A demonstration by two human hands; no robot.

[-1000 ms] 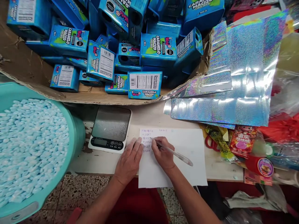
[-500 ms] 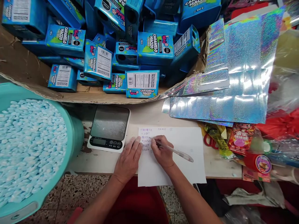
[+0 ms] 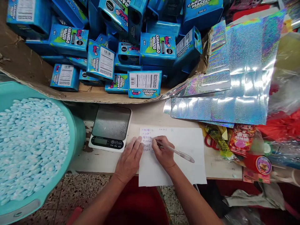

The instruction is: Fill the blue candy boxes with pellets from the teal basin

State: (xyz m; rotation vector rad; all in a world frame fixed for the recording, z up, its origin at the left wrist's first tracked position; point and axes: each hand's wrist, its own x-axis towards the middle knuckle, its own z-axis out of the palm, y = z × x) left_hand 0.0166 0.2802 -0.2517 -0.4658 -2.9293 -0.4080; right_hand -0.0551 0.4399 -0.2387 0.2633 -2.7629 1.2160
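A white sheet of paper point(image 3: 180, 170) lies on the table, with several lines of purple handwriting at its upper left. My right hand point(image 3: 164, 153) rests on it, fingers closed around a clear pen point(image 3: 179, 152). The pen's tip meets the paper near the written lines, partly hidden by my fingers. My left hand point(image 3: 128, 159) lies flat, its fingertips at the paper's left edge, just below and right of a kitchen scale point(image 3: 112, 123). Nothing stands on the scale's plate.
A cardboard box point(image 3: 93, 97) of blue candy boxes point(image 3: 145, 84) stands behind. At left is a turquoise tub point(image 3: 78, 140) of pale blue candies point(image 3: 32, 147). Shiny holographic sheets point(image 3: 243, 72), red scissors point(image 3: 210, 142) and a red candy packet point(image 3: 242, 140) lie at right.
The camera view has shifted slightly, so the box and tub appear a little farther right. My right hand stays at nearly the same spot with the pen; my left hand has not moved noticeably.
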